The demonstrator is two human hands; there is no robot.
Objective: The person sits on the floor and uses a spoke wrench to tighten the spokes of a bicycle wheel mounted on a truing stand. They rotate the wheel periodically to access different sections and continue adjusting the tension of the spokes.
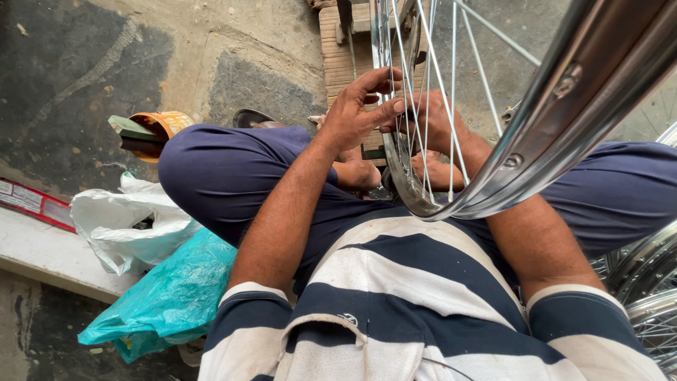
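A chrome spoked wheel rim (557, 120) stands upright in front of me, resting between my legs near my bare feet. My left hand (360, 113) reaches to the spokes (423, 85) on the near side, thumb and fingertips pinched on one spoke. Behind the spokes, my right hand (437, 120) also grips among them, partly hidden by the wires. Both forearms stretch forward over my dark blue trousers and striped shirt.
A wooden block (345, 49) lies on the concrete beyond the wheel. To the left are a rusty tin (159, 130) with tools, a white plastic bag (127, 222) and a teal plastic bag (169, 296). More chrome rims (649, 282) lie at the right.
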